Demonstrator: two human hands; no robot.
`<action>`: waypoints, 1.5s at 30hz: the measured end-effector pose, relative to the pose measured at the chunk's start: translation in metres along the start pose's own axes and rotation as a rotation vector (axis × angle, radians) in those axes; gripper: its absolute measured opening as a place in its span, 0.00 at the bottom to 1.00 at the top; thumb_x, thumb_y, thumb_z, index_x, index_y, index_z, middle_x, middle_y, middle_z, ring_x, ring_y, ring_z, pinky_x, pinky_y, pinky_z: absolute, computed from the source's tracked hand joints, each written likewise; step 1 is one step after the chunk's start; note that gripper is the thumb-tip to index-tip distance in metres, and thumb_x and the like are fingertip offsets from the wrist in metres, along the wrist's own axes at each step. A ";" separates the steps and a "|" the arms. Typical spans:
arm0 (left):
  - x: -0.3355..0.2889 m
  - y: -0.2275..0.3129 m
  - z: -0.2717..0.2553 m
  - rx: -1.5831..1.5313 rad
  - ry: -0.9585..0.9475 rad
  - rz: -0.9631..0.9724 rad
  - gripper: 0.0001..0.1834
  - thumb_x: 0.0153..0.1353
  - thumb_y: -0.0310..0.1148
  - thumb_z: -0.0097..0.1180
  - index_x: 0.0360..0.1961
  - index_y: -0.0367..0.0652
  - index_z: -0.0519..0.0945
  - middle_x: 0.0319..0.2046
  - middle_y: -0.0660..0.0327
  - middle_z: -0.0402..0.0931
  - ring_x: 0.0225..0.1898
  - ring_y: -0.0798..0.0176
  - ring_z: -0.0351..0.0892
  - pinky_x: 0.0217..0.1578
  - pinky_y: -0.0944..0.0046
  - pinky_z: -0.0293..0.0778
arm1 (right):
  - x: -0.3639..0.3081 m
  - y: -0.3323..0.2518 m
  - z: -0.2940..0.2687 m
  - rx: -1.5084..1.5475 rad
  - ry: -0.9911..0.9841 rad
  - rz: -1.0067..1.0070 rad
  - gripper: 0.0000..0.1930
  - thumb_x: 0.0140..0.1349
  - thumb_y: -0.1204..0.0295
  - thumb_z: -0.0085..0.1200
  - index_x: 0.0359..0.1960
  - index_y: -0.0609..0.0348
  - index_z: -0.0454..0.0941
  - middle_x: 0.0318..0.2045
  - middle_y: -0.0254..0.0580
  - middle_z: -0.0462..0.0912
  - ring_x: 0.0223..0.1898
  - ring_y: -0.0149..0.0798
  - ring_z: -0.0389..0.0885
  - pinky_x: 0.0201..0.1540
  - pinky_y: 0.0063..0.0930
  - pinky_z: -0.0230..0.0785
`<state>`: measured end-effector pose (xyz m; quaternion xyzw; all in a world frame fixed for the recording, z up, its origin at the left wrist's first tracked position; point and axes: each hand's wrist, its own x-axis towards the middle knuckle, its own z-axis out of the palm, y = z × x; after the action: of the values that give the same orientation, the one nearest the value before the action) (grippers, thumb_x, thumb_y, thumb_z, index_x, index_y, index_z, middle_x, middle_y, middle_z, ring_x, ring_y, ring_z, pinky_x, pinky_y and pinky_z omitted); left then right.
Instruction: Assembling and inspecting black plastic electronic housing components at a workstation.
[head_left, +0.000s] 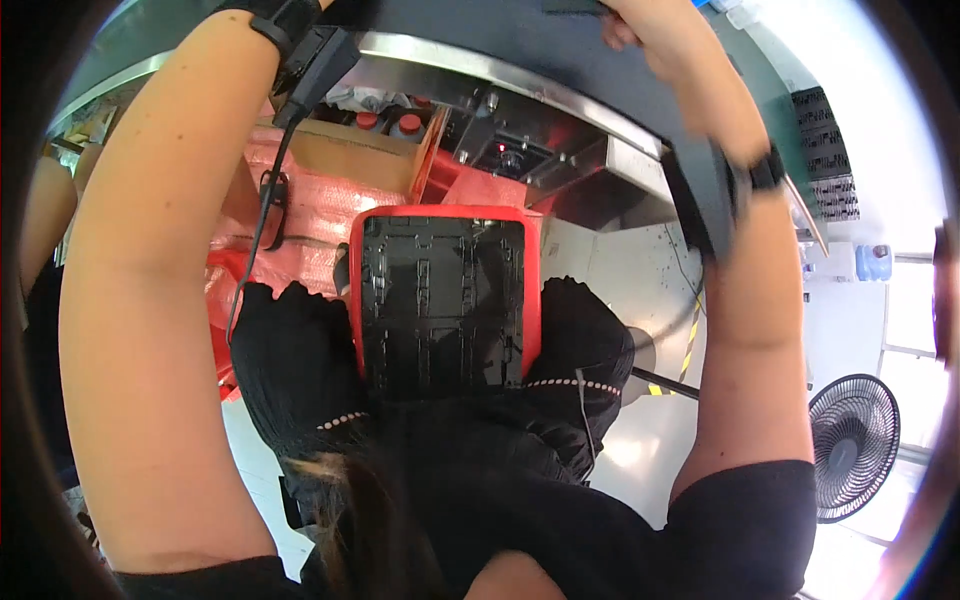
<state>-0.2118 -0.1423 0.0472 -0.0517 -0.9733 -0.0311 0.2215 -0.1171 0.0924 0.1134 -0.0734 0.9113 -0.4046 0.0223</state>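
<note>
Fingers [621, 37] on the right hand [652, 28] look curled over the dark table [520, 35], can't tell if they're grasping anything; left hand's out of frame. Glossy, ridged black tray [443, 300] sits down-left of them, bodyward of the table's metal front edge [480, 68], long side seemingly bodyward, in a smooth red bin [533, 290].

Dark flat worktop [460, 22], silver-edged

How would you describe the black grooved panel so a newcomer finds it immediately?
Start from the dark table at the picture's top. Below, between the person's knees, is the panel; grooved and bordered in red, it stands out from the black clothing.
</note>
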 end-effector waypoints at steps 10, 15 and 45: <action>-0.085 -0.001 -0.040 -0.602 -0.331 -0.075 0.25 0.56 0.53 0.49 0.23 0.37 0.74 0.16 0.59 0.71 0.18 0.64 0.73 0.19 0.65 0.69 | -0.165 0.135 0.158 0.219 -0.342 0.154 0.20 0.54 0.58 0.55 0.18 0.65 0.70 0.15 0.43 0.70 0.20 0.35 0.69 0.26 0.32 0.61; -0.223 0.029 -0.072 -1.163 -0.403 -0.380 0.21 0.58 0.50 0.50 0.20 0.42 0.71 0.14 0.66 0.68 0.12 0.74 0.65 0.12 0.72 0.59 | -0.179 0.154 0.192 -0.248 -0.305 0.138 0.20 0.56 0.56 0.50 0.27 0.65 0.76 0.30 0.57 0.79 0.36 0.55 0.78 0.41 0.42 0.70; -0.420 -0.035 -0.015 -0.298 -0.053 -0.268 0.23 0.52 0.45 0.54 0.44 0.41 0.73 0.45 0.54 0.66 0.51 0.50 0.62 0.52 0.49 0.55 | -0.049 -0.016 0.036 -0.168 0.062 -0.179 0.15 0.55 0.61 0.52 0.22 0.62 0.74 0.16 0.33 0.73 0.21 0.25 0.70 0.26 0.21 0.62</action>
<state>0.1672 -0.2146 -0.1229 0.0452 -0.9615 -0.2028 0.1798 -0.0633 0.0628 0.1006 -0.1436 0.9320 -0.3292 -0.0482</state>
